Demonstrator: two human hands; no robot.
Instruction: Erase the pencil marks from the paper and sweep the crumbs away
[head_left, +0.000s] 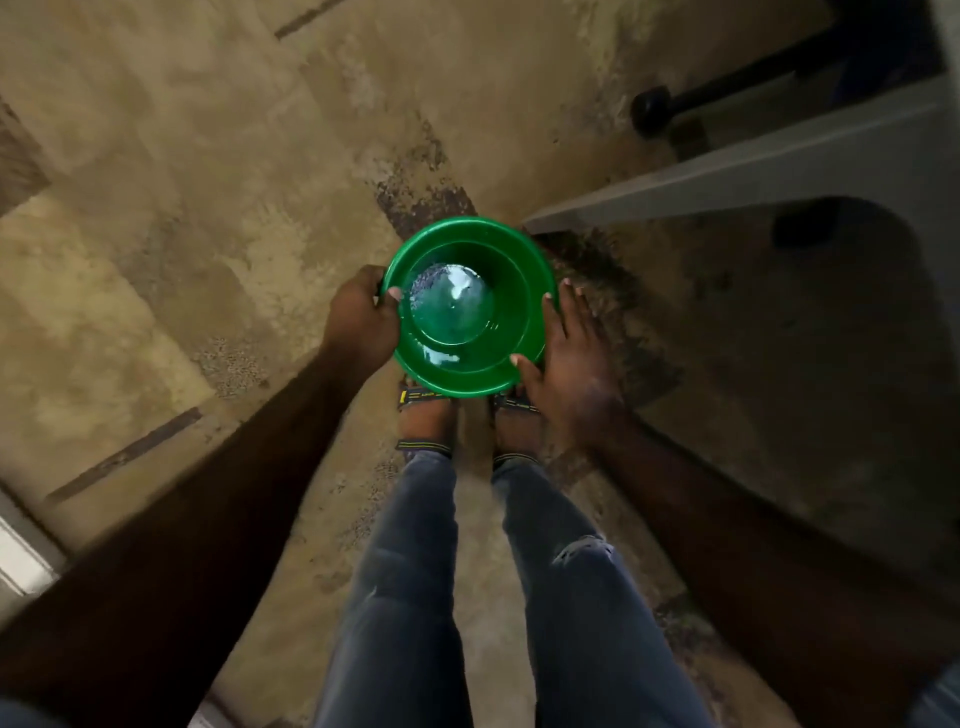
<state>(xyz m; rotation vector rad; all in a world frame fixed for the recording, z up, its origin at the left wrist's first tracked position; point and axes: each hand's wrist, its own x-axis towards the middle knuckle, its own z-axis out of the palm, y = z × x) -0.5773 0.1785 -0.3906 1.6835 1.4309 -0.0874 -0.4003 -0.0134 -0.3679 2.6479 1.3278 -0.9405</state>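
Observation:
A green plastic bucket (519, 270) is held above the floor in front of my legs, with a shiny wet bottom showing inside. My left hand (358, 317) grips its left rim, thumb over the edge. My right hand (566, 358) presses flat against the right side of the bucket, thumb hooked on the rim. No paper, pencil marks, eraser or crumbs are in view.
I stand on a worn tan floor (182, 182) with dark scuffed strips. A grey plastic chair or table edge (727, 166) juts in at the upper right, with a black leg and foot (652, 106) behind it. My feet in sandals (426, 415) are under the bucket.

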